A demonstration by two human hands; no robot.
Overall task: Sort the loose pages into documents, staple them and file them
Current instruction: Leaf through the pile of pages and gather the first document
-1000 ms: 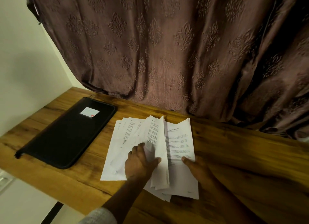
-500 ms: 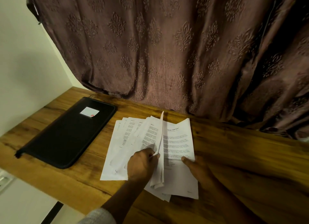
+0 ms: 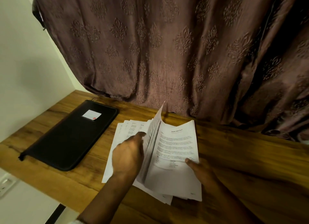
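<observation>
Head view of a sorting step. The black folder (image 3: pixel 70 137), closed and lying flat on the wooden desk (image 3: pixel 250 157), served as the reference. A white label (image 3: pixel 92 115) with a red mark at one corner sat on its cover near the far end. The loose pages (image 3: pixel 177 150) lay on the desk just to the right of the folder, near it but not touching. They formed a printed pile whose far sheets were fanned out toward the folder. On the side of the pile facing the folder, the left hand (image 3: pixel 128 155), blurred, held a group of raised sheets (image 3: pixel 155 128). Its thumb lay against their folder-side face and its fingers were hidden behind them. The sheets stood nearly on edge, with the top corner curling away from the folder. On the side of the pile away from the folder, the right hand (image 3: pixel 200 168) gripped the pile's edge. Its thumb pressed on the exposed top page, which carried a centred title and blocks of text too small to read, and its other fingers were out of sight beneath the pile. The two hands were apart, with the opened pile between them. A brown patterned curtain (image 3: pixel 167 48) hung behind the folder and the pages, its hem reaching the desk. A pale wall (image 3: pixel 25 65) stood to the left of the folder.
</observation>
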